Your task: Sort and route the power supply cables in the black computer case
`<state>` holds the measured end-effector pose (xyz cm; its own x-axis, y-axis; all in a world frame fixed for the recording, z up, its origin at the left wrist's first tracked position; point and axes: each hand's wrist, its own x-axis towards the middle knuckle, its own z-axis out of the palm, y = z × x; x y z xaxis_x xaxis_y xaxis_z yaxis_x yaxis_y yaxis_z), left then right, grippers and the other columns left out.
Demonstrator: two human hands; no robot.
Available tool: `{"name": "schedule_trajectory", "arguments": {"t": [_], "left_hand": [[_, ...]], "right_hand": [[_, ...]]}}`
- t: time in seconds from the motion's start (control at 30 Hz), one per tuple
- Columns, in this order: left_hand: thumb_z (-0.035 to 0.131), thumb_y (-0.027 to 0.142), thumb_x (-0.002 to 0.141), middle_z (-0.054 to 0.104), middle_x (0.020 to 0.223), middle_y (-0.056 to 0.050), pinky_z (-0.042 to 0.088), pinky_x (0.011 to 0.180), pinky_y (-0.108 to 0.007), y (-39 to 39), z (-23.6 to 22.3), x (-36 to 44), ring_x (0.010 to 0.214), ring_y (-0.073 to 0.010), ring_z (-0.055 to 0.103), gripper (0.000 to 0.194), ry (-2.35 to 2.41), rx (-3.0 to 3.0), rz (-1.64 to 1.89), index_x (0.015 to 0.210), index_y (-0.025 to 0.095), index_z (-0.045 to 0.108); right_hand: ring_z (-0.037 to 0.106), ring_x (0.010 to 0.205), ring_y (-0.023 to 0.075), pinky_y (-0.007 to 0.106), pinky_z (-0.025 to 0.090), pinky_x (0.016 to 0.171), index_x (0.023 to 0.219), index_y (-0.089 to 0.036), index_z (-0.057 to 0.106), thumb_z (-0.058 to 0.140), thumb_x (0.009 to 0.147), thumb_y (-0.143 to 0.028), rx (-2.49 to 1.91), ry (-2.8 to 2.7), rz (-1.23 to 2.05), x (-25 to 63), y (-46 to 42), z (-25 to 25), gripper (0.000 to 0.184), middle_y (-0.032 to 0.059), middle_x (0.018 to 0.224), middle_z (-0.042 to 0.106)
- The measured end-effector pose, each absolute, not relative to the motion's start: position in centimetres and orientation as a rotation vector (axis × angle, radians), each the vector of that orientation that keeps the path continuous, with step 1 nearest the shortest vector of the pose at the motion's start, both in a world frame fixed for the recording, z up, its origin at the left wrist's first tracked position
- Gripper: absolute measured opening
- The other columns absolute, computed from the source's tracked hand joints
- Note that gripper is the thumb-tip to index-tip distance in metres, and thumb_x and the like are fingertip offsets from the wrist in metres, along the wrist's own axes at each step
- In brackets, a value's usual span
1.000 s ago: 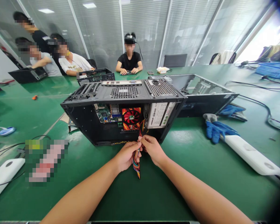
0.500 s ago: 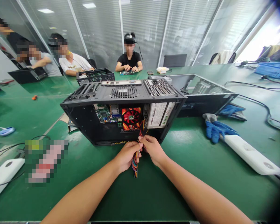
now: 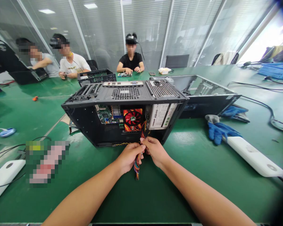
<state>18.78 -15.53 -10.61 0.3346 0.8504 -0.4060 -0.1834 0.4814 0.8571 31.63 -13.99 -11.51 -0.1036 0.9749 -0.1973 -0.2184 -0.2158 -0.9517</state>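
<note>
A bundle of coloured power cables (image 3: pixel 137 164) runs out of an open black computer case (image 3: pixel 82 124) and hangs down toward the table, a connector at its lower end. My left hand (image 3: pixel 129 157) is closed round the bundle. Pressed against it, my right hand (image 3: pixel 155 150) pinches the same cables just above, thumb and fingers together; the exact grip is partly hidden. Inside the case, behind my hands, are a red-and-black fan (image 3: pixel 133 119), a green motherboard (image 3: pixel 105 116) and a white-labelled power supply (image 3: pixel 162 116).
A second case (image 3: pixel 202 103) lies behind to the right. Blue gloves (image 3: pixel 219 130) and a white power strip (image 3: pixel 254 155) are at the right; another power strip (image 3: pixel 7 175) lies left. Several people sit across the green table (image 3: pixel 188 188), one handling a circuit board (image 3: pixel 124 74).
The hanging cable end has swung slightly left, while my hands stay nearly in place. Across the table, a standing person has moved left and the circuit board has shifted left.
</note>
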Motion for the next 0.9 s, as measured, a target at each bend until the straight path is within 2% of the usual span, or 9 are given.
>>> {"name": "schedule_trajectory", "arguments": {"t": [0.2, 0.33, 0.5, 0.63, 0.8, 0.9], "left_hand": [[0.079, 0.054, 0.065, 0.055, 0.049, 0.004, 0.037, 0.036, -0.016, -15.4, -11.1, 18.5, 0.035, -0.0053, 0.047, 0.046, 0.960, 0.778, 0.785, 0.072, 0.014, 0.057], [0.073, 0.054, 0.073, 0.059, 0.052, 0.001, 0.038, 0.036, -0.015, -15.0, -11.5, 17.8, 0.035, -0.0067, 0.052, 0.045, 0.869, 0.719, 0.757, 0.078, 0.011, 0.062], [0.063, 0.031, 0.086, 0.067, 0.061, -0.005, 0.048, 0.042, -0.019, -14.4, -11.8, 16.8, 0.042, -0.0116, 0.062, 0.025, 0.717, 0.579, 0.673, 0.088, 0.006, 0.067], [0.058, 0.022, 0.090, 0.069, 0.065, -0.007, 0.048, 0.042, -0.016, -14.3, -11.8, 16.6, 0.042, -0.0098, 0.062, 0.021, 0.624, 0.527, 0.680, 0.093, 0.004, 0.067], [0.059, 0.025, 0.092, 0.070, 0.069, -0.006, 0.045, 0.039, -0.014, -14.4, -12.2, 16.7, 0.038, -0.0056, 0.057, 0.023, 0.573, 0.487, 0.699, 0.097, 0.005, 0.068], [0.064, 0.027, 0.089, 0.069, 0.069, -0.005, 0.043, 0.037, -0.015, -14.5, -12.3, 16.9, 0.036, -0.0054, 0.054, 0.021, 0.583, 0.500, 0.719, 0.093, 0.007, 0.068]], "right_hand": [[0.036, 0.043, 0.0077, 0.025, 0.021, 0.045, 0.060, -0.020, 0.045, 0.069, 0.071, -0.062, -1.124, -1.067, 1.516, 31.6, -14.0, -11.6, 0.050, -0.0055, 0.048, 0.046], [0.038, 0.045, 0.0077, 0.024, 0.023, 0.046, 0.062, -0.019, 0.046, 0.066, 0.074, -0.061, -1.094, -1.112, 1.525, 31.8, -14.0, -11.6, 0.048, -0.0052, 0.050, 0.048], [0.040, 0.045, 0.0077, 0.024, 0.026, 0.047, 0.067, -0.018, 0.050, 0.068, 0.075, -0.057, -0.969, -1.037, 1.637, 31.9, -14.0, -11.3, 0.044, -0.0060, 0.052, 0.046], [0.043, 0.044, 0.0090, 0.024, 0.031, 0.048, 0.074, -0.018, 0.055, 0.072, 0.074, -0.054, -0.850, -0.930, 1.760, 31.8, -14.1, -10.9, 0.040, -0.0075, 0.051, 0.042], [0.044, 0.044, 0.0085, 0.023, 0.034, 0.049, 0.077, -0.017, 0.058, 0.075, 0.072, -0.052, -0.774, -0.841, 1.814, 31.7, -14.2, -10.7, 0.039, -0.0088, 0.050, 0.039], [0.043, 0.045, 0.0076, 0.022, 0.033, 0.048, 0.077, -0.017, 0.059, 0.076, 0.072, -0.051, -0.778, -0.839, 1.798, 31.7, -14.2, -10.9, 0.039, -0.0078, 0.051, 0.042]]}}
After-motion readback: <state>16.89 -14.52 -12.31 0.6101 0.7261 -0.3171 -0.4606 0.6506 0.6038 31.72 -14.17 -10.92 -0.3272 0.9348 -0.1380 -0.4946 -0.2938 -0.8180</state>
